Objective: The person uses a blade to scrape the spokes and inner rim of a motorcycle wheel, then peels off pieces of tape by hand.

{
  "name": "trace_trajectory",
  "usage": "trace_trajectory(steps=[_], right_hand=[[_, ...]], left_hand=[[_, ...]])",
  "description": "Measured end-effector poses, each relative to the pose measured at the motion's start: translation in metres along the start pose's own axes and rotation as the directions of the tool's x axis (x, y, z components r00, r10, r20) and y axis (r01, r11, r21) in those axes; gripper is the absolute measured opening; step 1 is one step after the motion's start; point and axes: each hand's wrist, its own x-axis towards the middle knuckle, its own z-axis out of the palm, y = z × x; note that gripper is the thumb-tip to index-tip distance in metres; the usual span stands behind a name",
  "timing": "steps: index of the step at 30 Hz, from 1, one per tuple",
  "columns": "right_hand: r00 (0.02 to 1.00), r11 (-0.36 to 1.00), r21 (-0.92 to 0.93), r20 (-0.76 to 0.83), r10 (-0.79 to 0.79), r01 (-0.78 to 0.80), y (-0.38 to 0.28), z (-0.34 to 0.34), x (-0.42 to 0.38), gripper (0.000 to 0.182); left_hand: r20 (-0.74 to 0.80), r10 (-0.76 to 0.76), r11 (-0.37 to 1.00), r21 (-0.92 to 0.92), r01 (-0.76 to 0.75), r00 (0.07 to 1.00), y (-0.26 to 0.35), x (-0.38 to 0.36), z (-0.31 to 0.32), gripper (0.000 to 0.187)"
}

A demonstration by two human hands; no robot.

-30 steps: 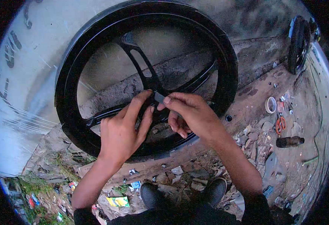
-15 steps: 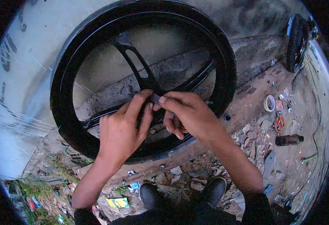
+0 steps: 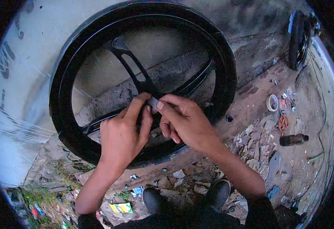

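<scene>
A black spoked motorcycle wheel point(image 3: 62, 97) stands in front of me, leaning toward the pale wall. Before its hub, my left hand point(image 3: 120, 131) and my right hand point(image 3: 188, 124) meet at the fingertips. Between them is a small flat grey piece point(image 3: 152, 102), pinched at its left side by the left fingers and at its right by the right thumb and forefinger. Its material is too small to make out. My hands cover much of the hub and the lower spokes.
To the right on the ground lie a tape roll point(image 3: 272, 103), orange-handled scissors point(image 3: 283, 121) and a dark bottle point(image 3: 293, 140). Another wheel point(image 3: 298, 40) leans at the upper right. Rubble and litter, including a yellow wrapper point(image 3: 121, 208), surround my shoes point(image 3: 151, 198).
The grey piece shows more between my fingertips, and my right hand has shifted slightly left. The view has moved a little; the wheel appears slightly further left. Both hands keep their pinch.
</scene>
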Motion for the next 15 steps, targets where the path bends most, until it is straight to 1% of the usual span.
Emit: trace_trajectory(steps=[2,5,8,14,15], right_hand=[[1.0,1.0,0.0,-0.005,-0.005,0.005,0.004,0.001,0.0,0.027],[1.0,0.999,0.052,-0.015,-0.007,0.008,0.008,0.003,-0.001,0.026],[0.999,1.0,0.028,-0.042,-0.01,0.011,0.009,0.006,-0.001,0.025],[0.997,0.999,0.018,-0.07,-0.028,0.029,0.013,0.009,-0.002,0.025],[0.997,0.999,0.014,-0.074,-0.028,0.029,0.013,0.009,-0.002,0.025]], left_hand=[[-0.01,-0.008,1.0,0.004,0.008,1.0,0.002,0.0,0.001,0.028],[-0.026,-0.004,1.0,0.018,0.004,1.0,0.003,-0.001,0.002,0.028],[0.003,-0.053,0.999,-0.013,0.053,0.999,0.003,-0.003,0.001,0.029],[-0.053,-0.027,0.998,-0.06,0.024,0.998,-0.001,-0.004,0.007,0.03],[-0.037,-0.047,0.997,-0.068,0.044,0.998,0.0,-0.004,0.006,0.03]])
